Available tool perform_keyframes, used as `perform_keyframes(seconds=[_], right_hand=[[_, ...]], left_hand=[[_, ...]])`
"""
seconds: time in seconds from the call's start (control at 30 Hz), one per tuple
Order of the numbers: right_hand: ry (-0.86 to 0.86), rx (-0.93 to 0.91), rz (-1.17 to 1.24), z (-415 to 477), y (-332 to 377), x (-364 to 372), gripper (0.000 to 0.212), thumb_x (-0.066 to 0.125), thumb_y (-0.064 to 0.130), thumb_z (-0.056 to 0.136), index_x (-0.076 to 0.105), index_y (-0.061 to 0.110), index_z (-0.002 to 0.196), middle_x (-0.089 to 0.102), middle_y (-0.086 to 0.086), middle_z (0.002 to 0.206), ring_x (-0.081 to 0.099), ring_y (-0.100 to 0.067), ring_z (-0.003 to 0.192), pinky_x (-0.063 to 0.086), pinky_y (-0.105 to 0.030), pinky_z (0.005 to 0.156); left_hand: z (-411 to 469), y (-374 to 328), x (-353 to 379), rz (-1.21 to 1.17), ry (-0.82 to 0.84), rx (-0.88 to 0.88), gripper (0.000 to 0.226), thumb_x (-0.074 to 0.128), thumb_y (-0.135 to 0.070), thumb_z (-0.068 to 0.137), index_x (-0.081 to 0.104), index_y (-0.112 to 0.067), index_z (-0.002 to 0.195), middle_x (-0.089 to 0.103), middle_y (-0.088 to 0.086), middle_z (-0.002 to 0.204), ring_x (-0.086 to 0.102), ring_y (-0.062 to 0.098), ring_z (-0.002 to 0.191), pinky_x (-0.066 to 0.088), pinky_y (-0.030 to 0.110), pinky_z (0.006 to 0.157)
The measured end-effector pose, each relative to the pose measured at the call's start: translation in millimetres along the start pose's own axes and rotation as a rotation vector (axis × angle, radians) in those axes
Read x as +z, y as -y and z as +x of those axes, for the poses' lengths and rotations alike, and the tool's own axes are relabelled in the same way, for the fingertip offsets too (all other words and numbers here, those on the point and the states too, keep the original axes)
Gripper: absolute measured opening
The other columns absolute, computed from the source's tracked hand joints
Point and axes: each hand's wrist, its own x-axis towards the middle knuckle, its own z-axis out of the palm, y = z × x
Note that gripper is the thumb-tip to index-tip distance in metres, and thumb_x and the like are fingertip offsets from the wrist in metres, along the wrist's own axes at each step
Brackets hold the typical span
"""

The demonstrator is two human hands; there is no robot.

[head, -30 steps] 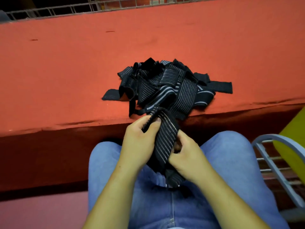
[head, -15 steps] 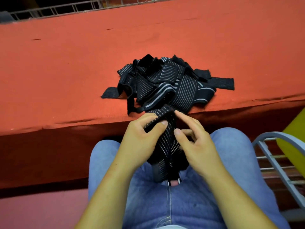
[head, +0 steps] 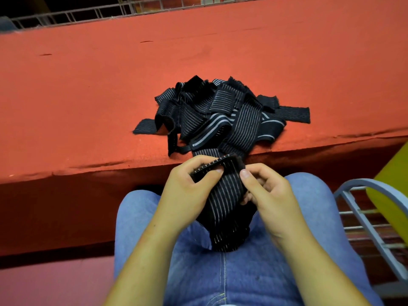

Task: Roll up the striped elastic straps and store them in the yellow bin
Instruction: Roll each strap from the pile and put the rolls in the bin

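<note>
We see one black elastic strap with thin white stripes [head: 225, 202] held over the lap, just in front of the near edge of the red cloth-covered bench [head: 88, 96]. The left hand [head: 187, 191] pinches the strap's upper end, its grip closed with the thumb on the near face and the fingers curled over the top edge. The right hand [head: 269, 195] grips the strap's right edge, thumb on the front and fingers curled behind. The strap's lower part hangs down and rests on the blue denim jeans [head: 254, 272].

On the bench, close to its near edge, lies a tangled heap of black striped elastic straps [head: 220, 115], with loose ends sticking out left and right. The yellow bin [head: 393, 186] shows only partly at the right edge, beside a grey metal chair frame [head: 362, 208], well apart from both hands.
</note>
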Motion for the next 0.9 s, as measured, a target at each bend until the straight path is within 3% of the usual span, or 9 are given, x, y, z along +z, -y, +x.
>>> perform_keyframes(seconds=[0.1,0.23,0.37,0.5,0.73,0.8,0.9], right_hand=[[0.01,0.043,0.071,-0.5,0.9,-0.1,0.013,0.068,0.033,0.092,0.078,0.027,0.088,0.07,-0.002,0.081,0.061,-0.018,0.077,0.052,-0.031,0.07],[-0.039,0.025,0.037,-1.1,2.0,0.8,0.019,0.065,0.021,0.105,0.077,0.026,0.091,0.073,-0.004,0.084,0.065,-0.017,0.08,0.053,-0.036,0.074],[-0.079,0.05,0.036,-2.4,4.8,-0.6,0.019,0.063,0.02,0.106,0.076,0.023,0.093,0.073,-0.011,0.085,0.064,-0.023,0.08,0.053,-0.042,0.076],[-0.123,0.064,0.069,-1.9,7.1,-0.8,0.019,0.062,0.018,0.105,0.075,0.021,0.092,0.076,-0.005,0.088,0.067,-0.018,0.083,0.055,-0.038,0.074],[-0.212,0.065,0.153,2.2,8.4,-8.2,0.021,0.053,0.01,0.108,0.068,0.014,0.093,0.076,0.0,0.09,0.069,-0.017,0.089,0.057,-0.031,0.071],[-0.212,0.092,0.239,2.2,12.1,-7.2,0.023,0.049,0.005,0.108,0.065,0.011,0.091,0.075,-0.004,0.088,0.07,-0.017,0.087,0.059,-0.027,0.072],[-0.163,0.099,0.326,-0.2,17.9,-4.4,0.025,0.044,-0.003,0.104,0.059,0.009,0.089,0.071,-0.006,0.083,0.069,-0.014,0.081,0.06,-0.027,0.077]], left_hand=[[-0.6,1.9,1.2,0.004,-0.023,0.007,0.01,0.071,-0.013,0.093,0.078,-0.018,0.098,0.078,-0.001,0.096,0.073,0.017,0.094,0.057,0.039,0.091],[-1.8,1.8,2.3,-0.054,-0.028,-0.011,0.014,0.069,-0.022,0.092,0.078,-0.019,0.101,0.079,0.0,0.097,0.073,0.019,0.096,0.057,0.047,0.094],[-5.1,-1.0,2.1,-0.086,0.001,-0.009,0.015,0.067,-0.01,0.099,0.078,-0.018,0.106,0.079,-0.001,0.103,0.073,0.015,0.102,0.056,0.038,0.096],[-6.3,-5.5,2.5,-0.129,-0.033,-0.03,0.02,0.066,-0.006,0.099,0.079,-0.02,0.102,0.079,-0.003,0.101,0.072,0.01,0.099,0.057,0.032,0.095],[-6.4,-9.8,-2.2,-0.169,-0.107,-0.016,0.017,0.063,-0.003,0.098,0.075,-0.013,0.092,0.074,-0.008,0.083,0.066,0.004,0.082,0.051,0.017,0.077],[-7.3,-10.2,-3.1,-0.165,-0.084,-0.016,0.017,0.063,-0.003,0.097,0.076,-0.013,0.094,0.075,-0.008,0.087,0.068,0.005,0.086,0.052,0.018,0.08],[-8.2,-10.8,-0.4,-0.119,-0.034,-0.014,0.023,0.066,-0.001,0.096,0.079,-0.019,0.103,0.078,-0.011,0.109,0.07,0.002,0.109,0.051,0.022,0.1]])
